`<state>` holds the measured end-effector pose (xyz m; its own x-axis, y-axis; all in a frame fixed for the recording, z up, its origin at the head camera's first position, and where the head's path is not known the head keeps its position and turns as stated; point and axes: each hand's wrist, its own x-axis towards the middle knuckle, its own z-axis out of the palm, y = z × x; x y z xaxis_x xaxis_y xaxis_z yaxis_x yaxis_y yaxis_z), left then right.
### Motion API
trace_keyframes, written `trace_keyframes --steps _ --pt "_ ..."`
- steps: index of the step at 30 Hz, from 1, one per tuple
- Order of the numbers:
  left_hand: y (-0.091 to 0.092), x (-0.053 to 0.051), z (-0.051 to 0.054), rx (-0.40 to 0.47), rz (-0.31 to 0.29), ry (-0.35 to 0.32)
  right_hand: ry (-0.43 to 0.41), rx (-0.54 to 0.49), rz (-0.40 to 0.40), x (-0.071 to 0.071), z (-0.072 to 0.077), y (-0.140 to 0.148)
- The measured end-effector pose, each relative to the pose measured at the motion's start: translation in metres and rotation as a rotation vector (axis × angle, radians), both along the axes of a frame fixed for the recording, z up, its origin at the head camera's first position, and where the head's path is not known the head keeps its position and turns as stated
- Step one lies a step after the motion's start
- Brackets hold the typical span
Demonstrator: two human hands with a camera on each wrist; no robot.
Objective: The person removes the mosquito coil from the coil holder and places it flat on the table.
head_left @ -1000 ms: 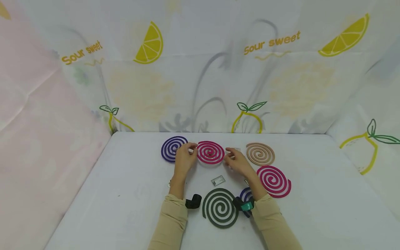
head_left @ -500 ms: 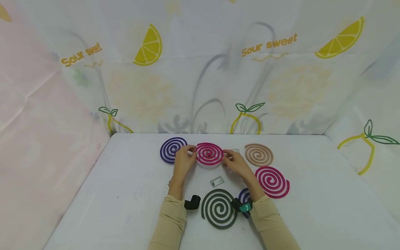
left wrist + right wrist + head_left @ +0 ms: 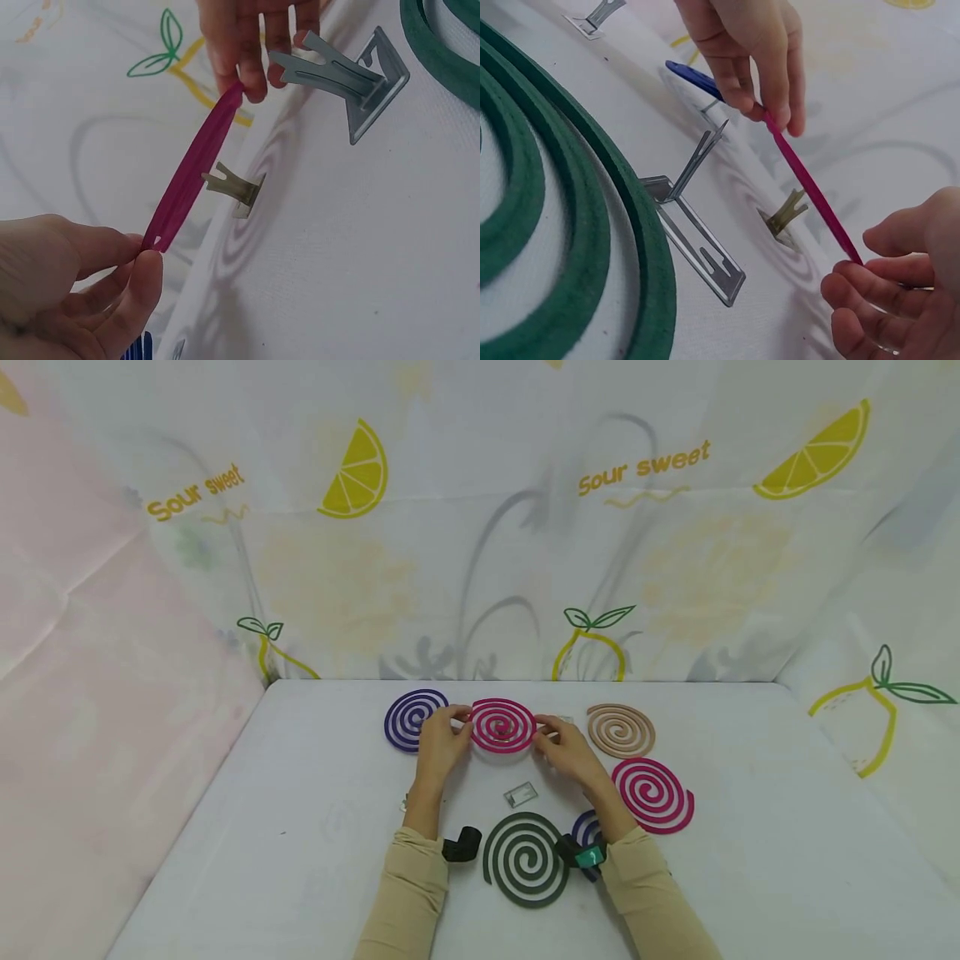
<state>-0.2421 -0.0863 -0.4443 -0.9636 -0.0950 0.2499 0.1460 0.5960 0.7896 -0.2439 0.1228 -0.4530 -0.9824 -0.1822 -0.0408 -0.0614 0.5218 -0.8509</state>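
Note:
A flat magenta spiral coil (image 3: 502,725) is held level above the table by its two side edges. My left hand (image 3: 441,745) pinches its left edge between thumb and fingers, and my right hand (image 3: 573,750) has its fingertips at the right edge. Both wrist views show the coil edge-on, the magenta disc (image 3: 196,171) in the left one and the same disc (image 3: 814,187) in the right one. Beneath it a small metal stand (image 3: 238,189) with upright prongs rests on the table, apart from the coil; the stand (image 3: 784,219) also shows in the right wrist view.
A blue coil (image 3: 408,720) lies partly behind my left hand. To the right are a tan coil (image 3: 621,731) and another magenta coil (image 3: 651,795). Nearer are a metal stand (image 3: 521,794), a dark green coil (image 3: 527,860) and a second blue coil (image 3: 587,828), partly covered by the right wrist camera.
My right hand has moved left from beside the coil to its right edge. The left hand keeps its grip, and the coil has risen slightly since the middle frame.

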Motion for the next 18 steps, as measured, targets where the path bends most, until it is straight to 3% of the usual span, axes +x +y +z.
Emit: trace_keyframes --steps 11,18 --pt "-0.0025 -0.0006 0.0012 0.033 0.016 -0.015 0.028 -0.060 0.002 0.0014 0.0035 0.0006" --pt "-0.0079 0.0002 0.0067 0.141 0.021 -0.084 0.024 -0.115 0.009 0.0021 0.0041 0.0005"
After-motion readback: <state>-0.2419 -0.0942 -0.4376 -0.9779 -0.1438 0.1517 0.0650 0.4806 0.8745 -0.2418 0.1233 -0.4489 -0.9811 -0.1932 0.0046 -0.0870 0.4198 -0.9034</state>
